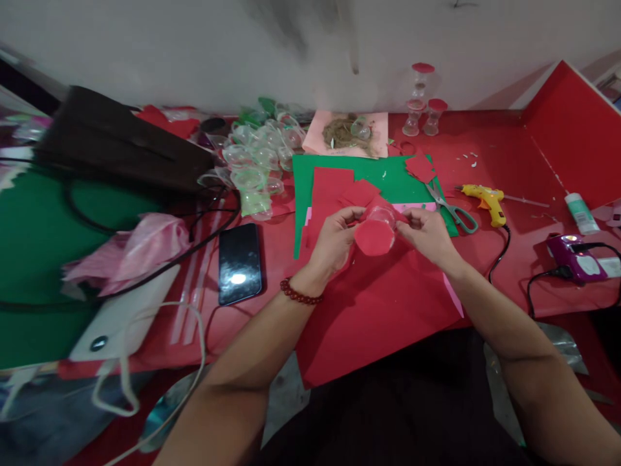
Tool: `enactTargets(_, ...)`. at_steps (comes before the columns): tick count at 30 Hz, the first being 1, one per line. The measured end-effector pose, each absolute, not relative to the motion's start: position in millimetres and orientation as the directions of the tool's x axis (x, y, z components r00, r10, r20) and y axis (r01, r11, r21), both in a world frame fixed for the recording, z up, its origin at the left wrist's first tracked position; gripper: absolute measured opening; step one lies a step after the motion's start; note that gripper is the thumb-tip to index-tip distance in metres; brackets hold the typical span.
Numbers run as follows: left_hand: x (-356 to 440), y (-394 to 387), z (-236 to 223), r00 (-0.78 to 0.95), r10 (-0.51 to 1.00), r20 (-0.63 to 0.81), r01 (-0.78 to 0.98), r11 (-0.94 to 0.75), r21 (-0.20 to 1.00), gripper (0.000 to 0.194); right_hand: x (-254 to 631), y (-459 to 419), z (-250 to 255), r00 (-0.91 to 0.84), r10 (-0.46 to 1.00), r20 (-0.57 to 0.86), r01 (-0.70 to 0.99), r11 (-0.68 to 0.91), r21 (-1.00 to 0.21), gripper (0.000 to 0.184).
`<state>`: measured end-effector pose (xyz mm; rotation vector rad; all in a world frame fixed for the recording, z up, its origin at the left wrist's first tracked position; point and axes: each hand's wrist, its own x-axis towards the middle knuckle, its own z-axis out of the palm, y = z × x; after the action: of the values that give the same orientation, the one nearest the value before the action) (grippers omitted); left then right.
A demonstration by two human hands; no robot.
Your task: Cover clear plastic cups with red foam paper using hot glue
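Red table (526,223) against a grey wall (194,52), my left hand (334,243) and right hand (427,236) pinching 1 clear cup (381,215) with 1 red disc (374,239), scissors (453,210) near a yellow glue gun (490,199)

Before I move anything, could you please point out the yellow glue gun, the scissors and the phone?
Yellow glue gun (493,202): head view, on its body.
Scissors (445,203): head view, near the pivot.
Phone (239,259): head view, on its screen.
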<state>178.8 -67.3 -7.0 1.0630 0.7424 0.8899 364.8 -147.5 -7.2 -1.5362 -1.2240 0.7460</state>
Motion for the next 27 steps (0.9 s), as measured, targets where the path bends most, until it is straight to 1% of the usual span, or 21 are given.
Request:
enactTargets(3, 178, -67, -10, 0.497, 0.863, -0.092, -0.226, 0.231, 0.946, 0.037, 365, -147, -10, 0.313, 0.946, 0.087, 0.312, -0.016, -0.950, 0.034)
enactTargets(5, 177, -66, -12, 0.534, 0.838, -0.109, -0.197, 0.248, 0.948, 0.035, 365, -147, -10, 0.323, 0.944, 0.065, 0.259, -0.022, -0.966, 0.034)
enactTargets(7, 176, -65, -14, 0.543, 0.831, -0.120, -0.192, 0.262, 0.946, 0.037, 365, -146, -9, 0.325, 0.945, 0.026, 0.151, -0.024, -0.988, 0.033)
enactTargets(10, 176, -63, -17, 0.516, 0.847, -0.125, -0.230, 0.277, 0.933, 0.042, 363, -144, -5, 0.305, 0.951, -0.056, -0.039, -0.046, -0.998, 0.032)
enactTargets(12, 176, -62, -17, 0.499, 0.856, -0.137, -0.246, 0.291, 0.925, 0.045, 362, -143, -5, 0.275, 0.956, -0.105, -0.092, -0.082, -0.992, 0.033)
enactTargets(14, 176, -62, -16, 0.498, 0.853, -0.155, -0.238, 0.306, 0.922, 0.047, 361, -143, -6, 0.255, 0.959, -0.121, -0.080, -0.103, -0.991, 0.036)
enactTargets(18, 178, -65, -16, 0.546, 0.818, -0.178, -0.210, 0.339, 0.917, 0.046, 360, -143, -14, 0.268, 0.960, -0.084, -0.014, -0.083, -0.996, 0.042)
enactTargets(21, 179, -67, -18, 0.558, 0.812, -0.174, -0.211, 0.341, 0.916, 0.043, 360, -144, -17, 0.260, 0.963, -0.072, 0.021, -0.080, -0.997, 0.044)
enactTargets(23, 179, -67, -19, 0.544, 0.825, -0.152, -0.221, 0.315, 0.923, 0.041, 360, -145, -16, 0.248, 0.967, -0.056, 0.076, -0.076, -0.994, 0.043)
enactTargets(25, 177, -66, -18, 0.544, 0.831, -0.118, -0.225, 0.279, 0.933, 0.041, 360, -147, -12, 0.245, 0.969, -0.008, 0.150, -0.046, -0.988, 0.040)
enactTargets(27, 175, -64, -16, 0.548, 0.831, -0.094, -0.222, 0.254, 0.941, 0.046, 361, -149, -6, 0.250, 0.966, 0.067, 0.223, 0.009, -0.975, 0.036)
